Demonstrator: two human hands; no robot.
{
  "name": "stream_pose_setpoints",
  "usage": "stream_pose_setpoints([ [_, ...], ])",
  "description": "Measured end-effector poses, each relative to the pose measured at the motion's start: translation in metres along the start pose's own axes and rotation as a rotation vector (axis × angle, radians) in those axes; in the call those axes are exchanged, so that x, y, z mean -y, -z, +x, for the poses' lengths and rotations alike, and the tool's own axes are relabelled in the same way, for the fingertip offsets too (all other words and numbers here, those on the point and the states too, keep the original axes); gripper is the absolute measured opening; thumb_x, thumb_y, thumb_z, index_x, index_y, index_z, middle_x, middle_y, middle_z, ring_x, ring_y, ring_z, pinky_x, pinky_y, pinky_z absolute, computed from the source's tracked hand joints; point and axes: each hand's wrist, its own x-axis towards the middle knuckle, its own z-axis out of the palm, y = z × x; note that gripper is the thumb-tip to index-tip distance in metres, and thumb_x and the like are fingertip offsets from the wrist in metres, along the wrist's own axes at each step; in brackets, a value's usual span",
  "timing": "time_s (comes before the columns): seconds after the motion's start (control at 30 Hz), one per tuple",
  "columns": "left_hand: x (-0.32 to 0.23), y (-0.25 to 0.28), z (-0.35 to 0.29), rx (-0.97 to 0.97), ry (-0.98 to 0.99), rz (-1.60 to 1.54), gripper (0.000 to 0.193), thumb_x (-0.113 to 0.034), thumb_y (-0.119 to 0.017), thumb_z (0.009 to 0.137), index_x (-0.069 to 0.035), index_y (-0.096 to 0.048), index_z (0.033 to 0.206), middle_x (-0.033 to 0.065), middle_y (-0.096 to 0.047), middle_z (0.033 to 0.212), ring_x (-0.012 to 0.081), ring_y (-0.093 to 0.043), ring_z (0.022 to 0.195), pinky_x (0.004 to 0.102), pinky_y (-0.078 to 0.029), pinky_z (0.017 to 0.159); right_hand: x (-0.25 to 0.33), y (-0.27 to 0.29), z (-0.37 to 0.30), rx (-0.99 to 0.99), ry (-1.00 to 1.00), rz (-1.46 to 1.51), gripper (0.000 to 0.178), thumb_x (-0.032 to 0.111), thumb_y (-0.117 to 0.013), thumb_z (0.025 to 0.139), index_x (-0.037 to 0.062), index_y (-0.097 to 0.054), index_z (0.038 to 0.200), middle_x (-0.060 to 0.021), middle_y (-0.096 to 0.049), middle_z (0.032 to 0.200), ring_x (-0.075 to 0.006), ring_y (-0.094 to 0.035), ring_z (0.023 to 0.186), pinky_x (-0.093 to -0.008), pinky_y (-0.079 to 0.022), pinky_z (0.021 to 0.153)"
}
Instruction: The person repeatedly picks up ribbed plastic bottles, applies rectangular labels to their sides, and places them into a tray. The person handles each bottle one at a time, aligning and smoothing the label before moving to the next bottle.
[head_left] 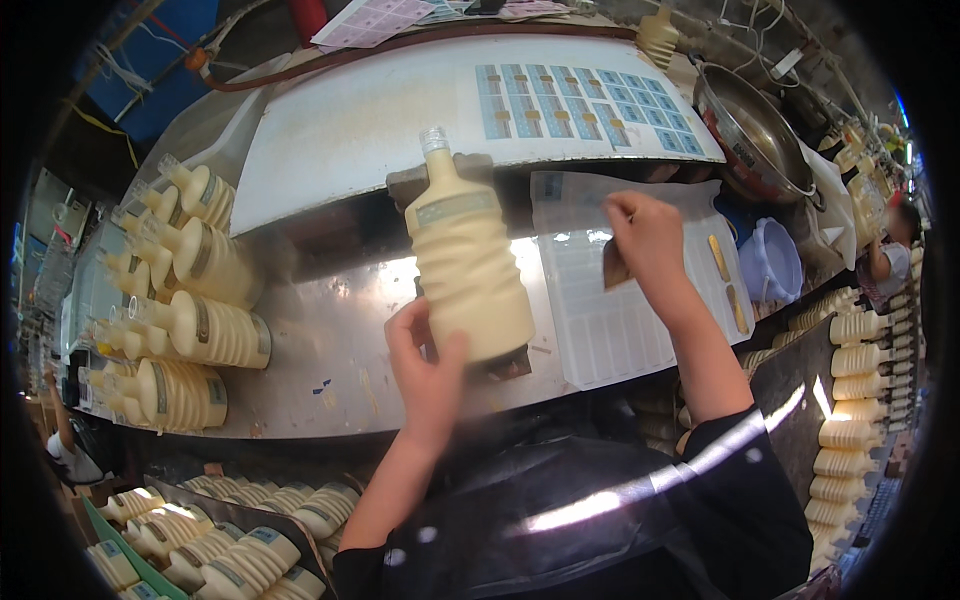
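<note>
A cream ribbed bottle (468,275) with a clear threaded neck lies in front of me, neck pointing away. A grey-blue label band crosses its shoulder, and a dark grey padded rest (405,188) shows beneath that end. My left hand (428,365) grips the bottle's lower left side near the base, thumb against the base end. To the right, my right hand (648,235) pinches a small flat brownish piece (615,268), perhaps a label. That hand hovers over a translucent backing sheet (590,345) on which a few gold label strips (719,258) remain.
Several similar bottles (215,260) lie stacked at the left of the metal table (300,385). Beyond is a white board (350,120) with blue label sheets (550,100). A metal pan (755,130) and lilac bucket (770,262) stand right. Crated bottles (250,560) lie below left.
</note>
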Motion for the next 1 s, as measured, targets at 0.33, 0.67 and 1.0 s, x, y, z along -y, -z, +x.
stream_pose_setpoints([
  [0.33, -0.004, -0.005, 0.002, 0.020, -0.047, 0.073, 0.053, -0.017, -0.066, 0.094, 0.001, -0.045, 0.138, 0.0136, -0.048, 0.132, 0.0252, -0.047, 0.124, 0.0398, -0.039, 0.109, 0.109, 0.006, -0.049, 0.763, -0.405, 0.803, 0.013, 0.009, -0.074, 0.087, -0.0023, -0.073, 0.094, -0.0045, -0.072, 0.078, -0.0081, -0.066, 0.072, -0.0248, -0.053, 0.064],
  [0.67, -0.002, -0.016, -0.003, -0.032, -0.051, 0.086, 0.055, -0.017, -0.064, 0.097, 0.001, -0.041, 0.143, 0.0125, -0.046, 0.130, 0.0222, -0.044, 0.122, 0.0377, -0.035, 0.110, 0.080, -0.005, -0.052, 0.638, -0.505, 0.773, 0.031, 0.025, -0.073, 0.088, 0.0024, -0.062, 0.106, -0.0163, -0.071, 0.082, -0.0243, -0.071, 0.074, -0.0361, -0.056, 0.068],
  [1.0, -0.008, -0.019, 0.009, -0.073, -0.015, 0.187, 0.046, -0.020, -0.060, 0.099, 0.002, -0.046, 0.137, 0.0116, -0.046, 0.121, 0.0228, -0.046, 0.115, 0.0387, -0.037, 0.107, 0.105, -0.002, -0.057, 0.658, -0.468, 0.481, 0.067, 0.045, -0.073, 0.086, 0.0012, -0.056, 0.134, -0.0159, -0.069, 0.087, -0.0292, -0.068, 0.084, -0.0398, -0.053, 0.078],
])
